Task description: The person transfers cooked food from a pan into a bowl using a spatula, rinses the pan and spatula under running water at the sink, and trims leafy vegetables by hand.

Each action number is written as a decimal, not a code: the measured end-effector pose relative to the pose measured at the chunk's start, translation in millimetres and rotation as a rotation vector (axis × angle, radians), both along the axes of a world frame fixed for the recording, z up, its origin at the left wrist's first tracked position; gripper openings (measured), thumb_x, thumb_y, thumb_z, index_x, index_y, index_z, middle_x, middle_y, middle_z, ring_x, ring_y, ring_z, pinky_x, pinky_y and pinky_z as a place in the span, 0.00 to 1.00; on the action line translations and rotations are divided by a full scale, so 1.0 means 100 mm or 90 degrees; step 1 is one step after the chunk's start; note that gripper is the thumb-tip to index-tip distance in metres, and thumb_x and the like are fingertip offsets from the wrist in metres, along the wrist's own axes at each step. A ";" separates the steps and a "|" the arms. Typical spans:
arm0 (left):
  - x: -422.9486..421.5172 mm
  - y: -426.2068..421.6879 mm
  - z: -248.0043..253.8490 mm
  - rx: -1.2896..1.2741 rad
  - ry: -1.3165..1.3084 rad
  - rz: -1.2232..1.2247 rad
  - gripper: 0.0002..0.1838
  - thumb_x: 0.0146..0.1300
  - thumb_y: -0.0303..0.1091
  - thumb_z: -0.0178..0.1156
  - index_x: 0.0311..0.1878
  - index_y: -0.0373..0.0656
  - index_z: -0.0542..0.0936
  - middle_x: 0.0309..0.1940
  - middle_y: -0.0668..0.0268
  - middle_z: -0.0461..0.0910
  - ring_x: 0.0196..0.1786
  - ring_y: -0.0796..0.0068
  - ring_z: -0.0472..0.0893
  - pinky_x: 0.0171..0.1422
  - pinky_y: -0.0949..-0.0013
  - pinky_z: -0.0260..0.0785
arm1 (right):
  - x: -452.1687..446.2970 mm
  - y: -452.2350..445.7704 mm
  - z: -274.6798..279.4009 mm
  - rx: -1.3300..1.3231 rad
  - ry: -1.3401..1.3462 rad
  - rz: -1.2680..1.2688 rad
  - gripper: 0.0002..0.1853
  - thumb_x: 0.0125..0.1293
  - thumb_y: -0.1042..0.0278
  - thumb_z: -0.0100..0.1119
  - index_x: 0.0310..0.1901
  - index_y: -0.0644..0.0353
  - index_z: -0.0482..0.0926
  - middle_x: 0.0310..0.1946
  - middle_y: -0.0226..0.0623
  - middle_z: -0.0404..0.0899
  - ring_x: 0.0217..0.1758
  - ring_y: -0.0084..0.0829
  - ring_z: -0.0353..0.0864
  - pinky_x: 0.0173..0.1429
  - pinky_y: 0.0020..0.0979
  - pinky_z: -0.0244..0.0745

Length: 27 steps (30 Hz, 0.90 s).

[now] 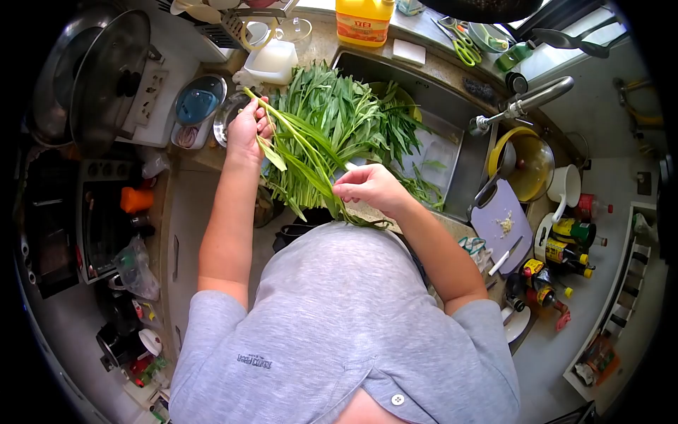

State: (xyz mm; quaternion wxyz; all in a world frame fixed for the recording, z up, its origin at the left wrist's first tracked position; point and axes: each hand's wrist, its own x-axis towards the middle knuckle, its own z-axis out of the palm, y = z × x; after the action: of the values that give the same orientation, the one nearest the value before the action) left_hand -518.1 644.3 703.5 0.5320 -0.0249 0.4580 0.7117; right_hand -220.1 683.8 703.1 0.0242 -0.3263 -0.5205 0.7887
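Observation:
My left hand [248, 131] is closed around the thick ends of a few water spinach stalks [293, 131], which slant down to the right with long green leaves. Lower on the same stalks, my right hand [371, 189] pinches at a leaf; its fingertips are pressed together, and how much they grip is partly hidden. Behind both hands lies a big heap of leafy water spinach [332, 99], spreading from the counter over the sink's left edge. Some leaf tips hang in front of my shirt.
The steel sink [459, 152] holds loose greens, with a faucet [522, 106] at its right. A purple cutting board [501, 219] carries chopped bits and a knife [506, 256]. Several sauce bottles [558, 251] stand beyond it. A white container [272, 62] and yellow jug [364, 21] are at the back.

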 end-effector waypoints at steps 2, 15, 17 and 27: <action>0.01 0.00 -0.01 -0.013 0.013 0.015 0.11 0.78 0.37 0.48 0.45 0.40 0.75 0.21 0.76 0.68 0.14 0.85 0.59 0.16 0.78 0.50 | -0.02 -0.01 -0.03 0.019 -0.008 0.001 0.11 0.60 0.65 0.73 0.38 0.63 0.87 0.31 0.30 0.86 0.33 0.19 0.81 0.39 0.23 0.76; 0.10 -0.05 0.19 -0.009 0.100 0.036 0.12 0.78 0.36 0.49 0.44 0.38 0.76 0.22 0.74 0.69 0.15 0.85 0.59 0.17 0.78 0.48 | -0.07 0.05 -0.18 0.100 -0.036 -0.270 0.08 0.58 0.70 0.62 0.28 0.66 0.85 0.24 0.35 0.83 0.27 0.20 0.77 0.33 0.26 0.72; 0.12 -0.07 0.20 0.008 0.114 0.049 0.12 0.78 0.36 0.49 0.43 0.37 0.76 0.23 0.73 0.69 0.15 0.86 0.59 0.17 0.78 0.49 | -0.03 0.23 -0.24 -0.055 -0.051 -0.406 0.07 0.63 0.71 0.57 0.30 0.64 0.81 0.25 0.33 0.79 0.25 0.21 0.77 0.28 0.23 0.71; 0.13 -0.05 0.13 0.051 -0.002 -0.053 0.11 0.78 0.38 0.50 0.46 0.40 0.75 0.24 0.75 0.70 0.15 0.86 0.59 0.17 0.79 0.49 | -0.25 0.38 0.13 -0.111 0.057 -0.111 0.08 0.67 0.68 0.61 0.42 0.62 0.84 0.29 0.28 0.81 0.20 0.12 0.65 0.24 0.18 0.59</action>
State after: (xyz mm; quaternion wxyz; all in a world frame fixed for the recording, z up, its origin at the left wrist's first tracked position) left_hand -505.2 639.6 716.5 0.5626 0.0147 0.4291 0.7065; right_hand -244.9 721.4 716.0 0.0876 -0.3354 -0.4179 0.8398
